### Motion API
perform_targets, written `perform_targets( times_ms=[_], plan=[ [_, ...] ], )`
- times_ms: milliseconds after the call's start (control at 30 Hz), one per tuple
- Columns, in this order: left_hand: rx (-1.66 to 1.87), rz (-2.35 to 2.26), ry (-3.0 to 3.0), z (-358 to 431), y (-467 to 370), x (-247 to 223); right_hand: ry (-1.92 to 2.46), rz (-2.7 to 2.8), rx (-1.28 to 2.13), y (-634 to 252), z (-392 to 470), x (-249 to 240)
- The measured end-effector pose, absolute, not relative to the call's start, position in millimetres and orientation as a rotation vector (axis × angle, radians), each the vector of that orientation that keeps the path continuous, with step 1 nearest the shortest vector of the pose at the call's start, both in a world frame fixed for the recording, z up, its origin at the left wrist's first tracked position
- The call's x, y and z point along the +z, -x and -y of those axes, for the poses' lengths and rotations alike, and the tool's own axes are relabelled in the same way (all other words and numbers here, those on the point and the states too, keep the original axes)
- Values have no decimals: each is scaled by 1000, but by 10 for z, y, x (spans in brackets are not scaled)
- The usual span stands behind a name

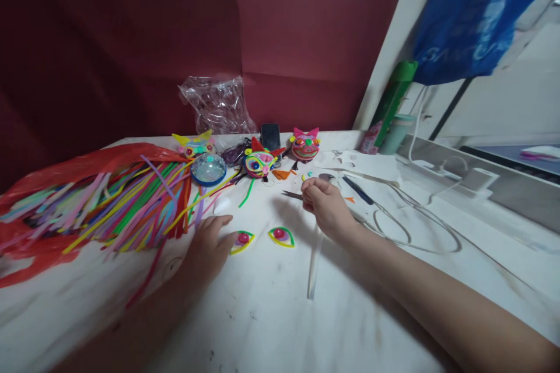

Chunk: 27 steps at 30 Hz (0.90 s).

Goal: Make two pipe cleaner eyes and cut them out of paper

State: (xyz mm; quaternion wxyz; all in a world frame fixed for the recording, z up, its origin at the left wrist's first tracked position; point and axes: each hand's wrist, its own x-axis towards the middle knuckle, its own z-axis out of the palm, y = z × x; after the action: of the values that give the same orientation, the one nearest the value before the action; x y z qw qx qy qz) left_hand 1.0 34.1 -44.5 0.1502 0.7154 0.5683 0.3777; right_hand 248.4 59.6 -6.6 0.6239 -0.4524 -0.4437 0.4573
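My right hand (322,205) is closed around a pair of scissors, whose pointed dark blades (292,194) stick out to the left above the table. My left hand (212,247) rests low over the table with thumb and index finger apart. Its thumb tip is at the edge of a leaf-shaped eye piece (243,239) with a red dome and yellow rim; I cannot tell if they touch. A matching eye piece (280,236), edged green and yellow, lies between the hands. A white oval piece (221,205) sits just beyond my left fingers.
Colourful strips (135,204) lie on red plastic (91,166) at left. Behind are a round blue-rimmed container (209,169), colourful animal heads (259,164) (305,144), a phone (270,136) and clear plastic (219,102). A clear stick (314,268), dark pen-like tool (357,190) and white cable (420,210) lie right.
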Motion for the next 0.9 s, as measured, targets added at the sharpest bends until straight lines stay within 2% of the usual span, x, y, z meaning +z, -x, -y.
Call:
perform_targets(
  times_ms=[300,567,800,900],
  plan=[
    [1380,-1494,-2221,-252,-2,-281,963,1242,1203,-2349,-498,-144],
    [1235,-1159,-2238,29,-220,-248,973,1473,1548,-2028,-93,-331],
    [1156,-1119,-2323,77,-243,-267,911,1467,1666,-1980,-65,-402],
    [1116,-1094,-2399,65,-229,-243,933,1554,1571,-1972,-87,-446]
  ],
)
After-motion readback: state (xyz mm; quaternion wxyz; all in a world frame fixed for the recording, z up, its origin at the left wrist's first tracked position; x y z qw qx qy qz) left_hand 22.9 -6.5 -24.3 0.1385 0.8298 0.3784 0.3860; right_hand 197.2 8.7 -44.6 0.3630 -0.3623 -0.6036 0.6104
